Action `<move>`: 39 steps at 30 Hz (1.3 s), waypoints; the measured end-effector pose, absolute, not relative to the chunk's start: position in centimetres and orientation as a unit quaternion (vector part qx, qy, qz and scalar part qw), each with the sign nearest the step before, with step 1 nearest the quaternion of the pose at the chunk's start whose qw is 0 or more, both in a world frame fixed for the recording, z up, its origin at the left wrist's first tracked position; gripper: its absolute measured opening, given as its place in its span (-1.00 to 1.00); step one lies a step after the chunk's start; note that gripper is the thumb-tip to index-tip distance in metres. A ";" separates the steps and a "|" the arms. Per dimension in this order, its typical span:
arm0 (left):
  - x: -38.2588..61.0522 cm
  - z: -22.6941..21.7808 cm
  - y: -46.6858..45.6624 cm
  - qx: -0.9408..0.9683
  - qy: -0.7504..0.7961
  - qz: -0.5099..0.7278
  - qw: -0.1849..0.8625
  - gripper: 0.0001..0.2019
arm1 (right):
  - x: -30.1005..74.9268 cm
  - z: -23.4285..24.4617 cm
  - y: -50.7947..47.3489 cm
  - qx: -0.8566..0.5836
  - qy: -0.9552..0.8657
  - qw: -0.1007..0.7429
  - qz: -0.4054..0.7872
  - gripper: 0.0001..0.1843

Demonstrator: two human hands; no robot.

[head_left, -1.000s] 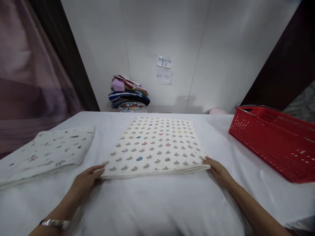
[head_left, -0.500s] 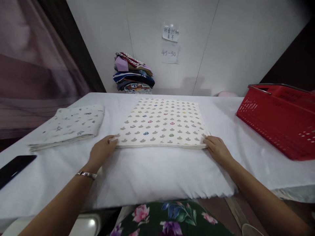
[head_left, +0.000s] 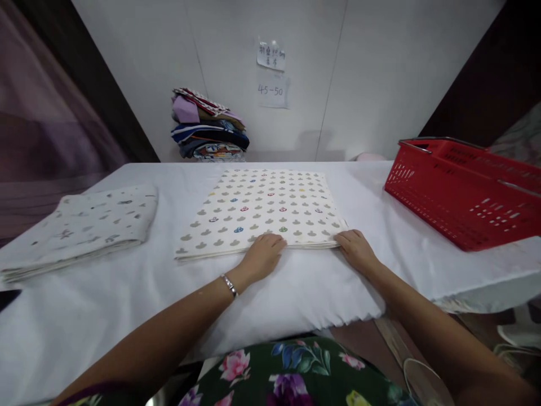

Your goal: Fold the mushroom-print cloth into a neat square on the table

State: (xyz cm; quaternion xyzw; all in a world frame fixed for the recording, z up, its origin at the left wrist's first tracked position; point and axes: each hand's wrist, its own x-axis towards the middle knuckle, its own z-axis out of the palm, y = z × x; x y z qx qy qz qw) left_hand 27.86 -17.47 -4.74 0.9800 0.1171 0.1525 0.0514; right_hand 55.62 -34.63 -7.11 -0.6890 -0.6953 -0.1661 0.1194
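A folded cream cloth [head_left: 264, 206] with grey, blue, red and green printed shapes lies flat in front of me. My left hand [head_left: 262, 256] is at the middle of its near edge, fingers closed over the layered edge. At the near right corner, my right hand [head_left: 357, 251] pinches the same edge. The thumbs are mostly hidden. To the left rests a second folded cloth [head_left: 99, 223], white with small scattered prints, touched by neither hand.
A white-covered table [head_left: 304, 293] carries both cloths. On the right stands a red basket [head_left: 456, 197] with metal handles. Stacked folded fabrics [head_left: 209, 127] sit at the back by the wall, below and left of paper signs [head_left: 273, 87]. A dark object's corner [head_left: 7, 298] shows at the left.
My left hand has moved right from the cloth's near left corner to the middle of its near edge. My right hand stays at the right corner. The view has shifted rightward.
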 end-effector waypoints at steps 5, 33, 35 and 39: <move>29.8 -4.6 -16.9 0.983 0.128 0.126 0.045 -0.72 | 55.8 -6.8 -34.6 -0.690 -0.695 0.129 -0.156 -0.72; 27.3 -5.3 -15.7 0.970 0.201 0.126 0.046 -0.69 | 47.0 -5.8 -28.4 -0.651 -0.741 0.154 -0.059 -0.73; 27.0 -5.0 -15.6 0.973 0.197 0.111 0.050 -0.68 | 46.9 -5.6 -28.5 -0.657 -0.737 0.150 -0.051 -0.73; 26.8 -4.6 -15.3 0.973 0.196 0.100 0.072 -0.64 | 46.0 -5.5 -28.1 -0.663 -0.734 0.130 -0.065 -0.72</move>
